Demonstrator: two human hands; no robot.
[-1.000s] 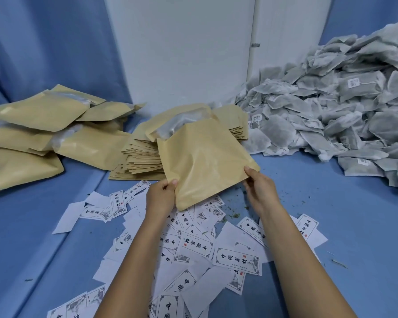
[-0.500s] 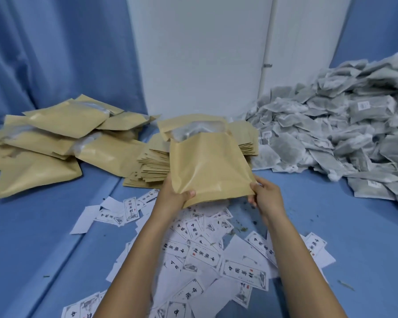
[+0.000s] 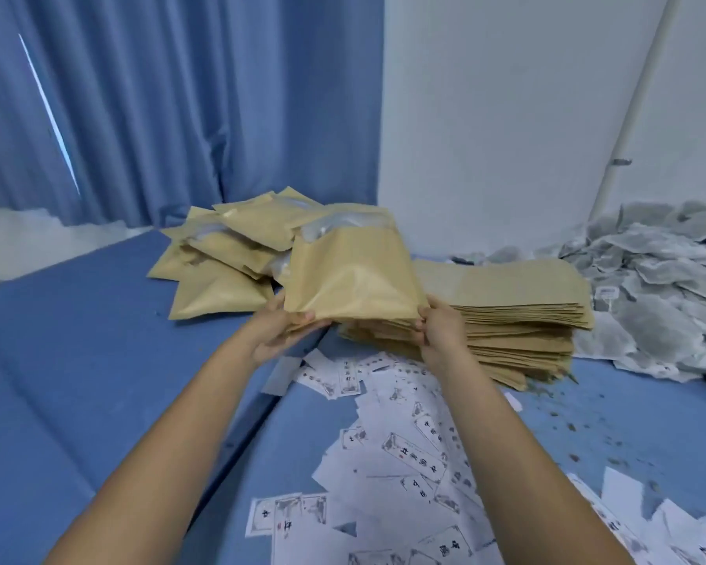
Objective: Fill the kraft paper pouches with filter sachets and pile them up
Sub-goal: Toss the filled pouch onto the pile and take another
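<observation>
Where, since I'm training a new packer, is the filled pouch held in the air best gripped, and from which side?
Probably at its two near bottom corners, coming from the person's side, as the left hand and right hand do now. The filled pouch tilts with its open mouth up and away, so pinching the closed lower edge should keep the sachets inside.

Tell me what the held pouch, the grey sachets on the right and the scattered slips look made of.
Pouch: tan kraft paper, matte, softly creased; a glossy pale strip at its mouth suggests a plastic lining.
Sachets: thin grey-white filter paper or fabric, probably; dark contents show through.
Slips: white printed paper, lying flat; gloss unclear.
</observation>
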